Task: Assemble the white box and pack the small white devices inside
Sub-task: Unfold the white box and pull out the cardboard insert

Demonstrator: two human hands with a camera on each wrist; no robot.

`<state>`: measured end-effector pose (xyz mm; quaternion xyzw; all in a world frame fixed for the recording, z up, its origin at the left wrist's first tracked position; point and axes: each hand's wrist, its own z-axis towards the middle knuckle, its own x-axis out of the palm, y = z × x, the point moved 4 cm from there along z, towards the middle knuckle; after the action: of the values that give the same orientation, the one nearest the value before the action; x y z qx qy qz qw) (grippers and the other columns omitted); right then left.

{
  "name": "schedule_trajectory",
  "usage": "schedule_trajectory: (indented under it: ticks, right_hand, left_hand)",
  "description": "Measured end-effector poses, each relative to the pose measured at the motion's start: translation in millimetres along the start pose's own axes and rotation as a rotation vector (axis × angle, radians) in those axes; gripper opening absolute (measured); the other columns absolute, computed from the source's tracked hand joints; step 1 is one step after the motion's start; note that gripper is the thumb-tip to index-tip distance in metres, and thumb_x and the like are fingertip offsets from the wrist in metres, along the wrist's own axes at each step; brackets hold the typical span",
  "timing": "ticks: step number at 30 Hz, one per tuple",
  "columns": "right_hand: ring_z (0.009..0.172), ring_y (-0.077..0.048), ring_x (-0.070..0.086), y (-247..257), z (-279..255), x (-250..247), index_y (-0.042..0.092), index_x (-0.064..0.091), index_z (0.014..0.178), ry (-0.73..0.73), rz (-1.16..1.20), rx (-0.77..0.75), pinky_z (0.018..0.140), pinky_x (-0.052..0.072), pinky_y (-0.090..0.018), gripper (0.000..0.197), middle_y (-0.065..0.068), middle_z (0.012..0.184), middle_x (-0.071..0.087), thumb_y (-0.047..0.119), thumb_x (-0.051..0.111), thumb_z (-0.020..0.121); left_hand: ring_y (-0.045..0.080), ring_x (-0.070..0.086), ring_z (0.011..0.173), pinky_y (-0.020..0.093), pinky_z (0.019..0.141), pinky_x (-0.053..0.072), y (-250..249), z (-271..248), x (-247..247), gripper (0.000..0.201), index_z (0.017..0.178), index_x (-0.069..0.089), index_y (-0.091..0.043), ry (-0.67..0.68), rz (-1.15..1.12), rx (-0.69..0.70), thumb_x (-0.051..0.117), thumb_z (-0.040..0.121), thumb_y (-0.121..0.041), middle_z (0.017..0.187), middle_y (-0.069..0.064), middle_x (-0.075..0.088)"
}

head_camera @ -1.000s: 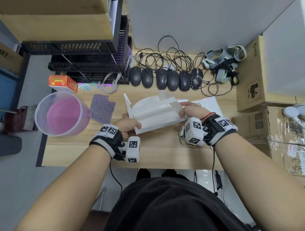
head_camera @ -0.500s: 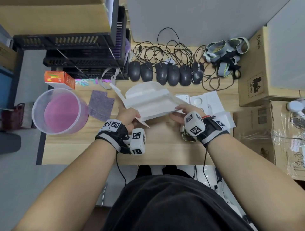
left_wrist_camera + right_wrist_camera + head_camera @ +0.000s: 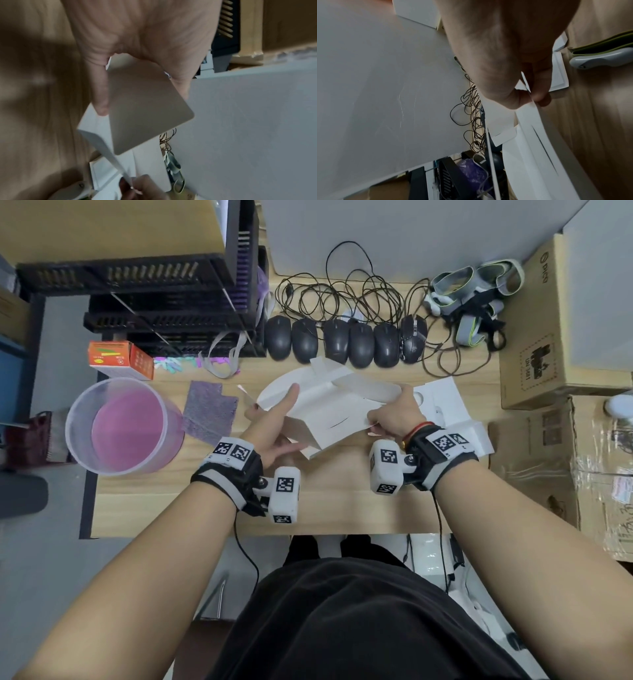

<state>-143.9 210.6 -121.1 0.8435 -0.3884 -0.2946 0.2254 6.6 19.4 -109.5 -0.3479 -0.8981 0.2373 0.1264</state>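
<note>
A: How are the hands set?

B: Both forearms reach forward from the near edge of the wooden table (image 3: 342,508). The left hand (image 3: 270,422) comes in from the left, thumb lying up along the top of the white box (image 3: 329,419), the other fingers underneath it. In the left wrist view a finger and the thumb pinch a rounded flap between them.

A: And the right?

B: The right hand (image 3: 394,414) has its back turned up, wrist slightly bent, fingers curled down over the box's right end. The right wrist view shows the thumb and a fingertip pinching a thin card edge.

A: Where is the box?

B: Held between the two hands over the middle of the table, only part folded, several flaps sticking out toward the far edge. I cannot tell whether its underside touches the tabletop.

A: What else is on the table?

B: Along the far edge, a row of black computer mice (image 3: 346,344) with tangled cables behind. At the left edge stands a clear round tub (image 3: 123,422) with a pink bottom, a purple cloth (image 3: 209,412) just beside it, and an orange carton (image 3: 120,359) farther back. White packaging pieces (image 3: 445,402) lie just right of the right hand. Cardboard cartons (image 3: 561,330) stand at the right edge.
</note>
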Motion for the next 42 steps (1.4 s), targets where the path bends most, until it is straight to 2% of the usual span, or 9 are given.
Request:
schedule_trajectory:
  ticks: [3, 7, 12, 15, 19, 24, 29, 34, 42]
  right_hand:
    - [0.063, -0.022, 0.062, 3, 2, -5, 0.021, 0.016, 0.150, 0.006, 0.012, -0.059, 0.039, 0.049, -0.023, 0.090, -0.008, 0.119, 0.052, -0.012, 0.060, 0.079]
    - [0.071, -0.022, 0.064, 7, 4, -15, 0.021, 0.007, 0.154, -0.001, 0.018, -0.116, 0.045, 0.051, -0.025, 0.097, -0.004, 0.129, 0.053, -0.013, 0.061, 0.081]
    - [0.074, -0.026, 0.065, 6, 13, -21, 0.019, 0.007, 0.153, 0.050, 0.027, -0.126, 0.043, 0.050, -0.023, 0.096, -0.003, 0.134, 0.054, -0.012, 0.060, 0.080]
    - [0.074, -0.027, 0.067, 8, 18, -24, 0.025, 0.011, 0.152, 0.053, -0.018, -0.169, 0.051, 0.054, -0.028, 0.101, 0.001, 0.133, 0.058, -0.008, 0.065, 0.074]
    - [0.091, -0.034, 0.067, 14, 14, -21, 0.036, 0.023, 0.148, 0.033, -0.194, -0.347, 0.079, 0.059, -0.047, 0.102, 0.014, 0.124, 0.060, 0.005, 0.069, 0.063]
    - [0.103, -0.028, 0.065, 22, 9, -17, 0.021, 0.059, 0.134, 0.014, -0.299, -0.532, 0.092, 0.054, -0.049, 0.072, -0.005, 0.121, 0.066, 0.007, 0.061, 0.063]
    - [0.083, -0.013, 0.062, 17, 14, -28, 0.024, 0.055, 0.134, -0.166, -0.084, -0.437, 0.083, 0.057, -0.033, 0.065, 0.001, 0.119, 0.063, -0.002, 0.060, 0.075]
    - [0.079, -0.022, 0.061, 16, 13, -32, 0.024, 0.071, 0.087, -0.261, -0.176, -0.348, 0.074, 0.050, -0.027, 0.029, 0.001, 0.083, 0.069, 0.002, 0.063, 0.070]
    - [0.097, -0.024, 0.064, 12, 14, -37, 0.015, 0.063, 0.123, -0.370, -0.108, -0.251, 0.088, 0.049, -0.028, 0.037, -0.007, 0.099, 0.067, 0.014, 0.061, 0.085]
  left_hand:
    - [0.030, 0.056, 0.124, 0.048, 0.087, 0.060, -4, -2, 0, 0.136, 0.150, -0.004, -0.045, -0.048, 0.255, 0.132, 0.082, 0.049, -0.077, 0.149, 0.004, 0.038]
    - [0.030, 0.012, 0.151, 0.043, 0.119, 0.018, -18, 1, -9, 0.127, 0.155, -0.021, -0.027, -0.079, 0.825, 0.367, 0.058, 0.071, -0.082, 0.164, 0.014, -0.003]
    - [0.033, 0.029, 0.130, 0.048, 0.108, 0.028, -17, 12, -7, 0.122, 0.153, 0.020, -0.035, 0.061, 1.399, 0.465, 0.074, 0.052, -0.078, 0.140, 0.008, 0.040]
    - [0.026, 0.053, 0.119, 0.047, 0.102, 0.045, -8, 22, -10, 0.134, 0.147, 0.026, -0.036, 0.045, 1.299, 0.379, 0.076, 0.035, -0.087, 0.130, 0.001, 0.058]
    - [0.022, 0.062, 0.107, 0.036, 0.090, 0.050, -11, 21, -1, 0.070, 0.124, 0.059, -0.016, 0.045, 1.065, 0.373, 0.081, 0.071, -0.057, 0.115, 0.000, 0.066]
    - [0.022, 0.068, 0.103, 0.046, 0.094, 0.055, -10, 23, 7, 0.065, 0.110, 0.063, -0.013, 0.097, 0.788, 0.352, 0.084, 0.062, -0.052, 0.109, 0.001, 0.072]
    - [0.018, 0.066, 0.099, 0.029, 0.076, 0.053, -12, 20, 11, 0.031, 0.113, 0.059, -0.015, 0.123, 0.596, 0.374, 0.076, 0.088, -0.022, 0.101, -0.004, 0.068]
    - [0.021, 0.064, 0.097, 0.036, 0.086, 0.053, -12, 24, 14, 0.027, 0.105, 0.058, -0.014, 0.080, 0.578, 0.422, 0.076, 0.086, -0.017, 0.094, -0.004, 0.065]
    - [0.015, 0.053, 0.076, 0.029, 0.070, 0.044, -8, 26, 15, 0.026, 0.094, 0.050, -0.018, 0.047, 0.612, 0.458, 0.075, 0.085, -0.018, 0.081, -0.005, 0.052]
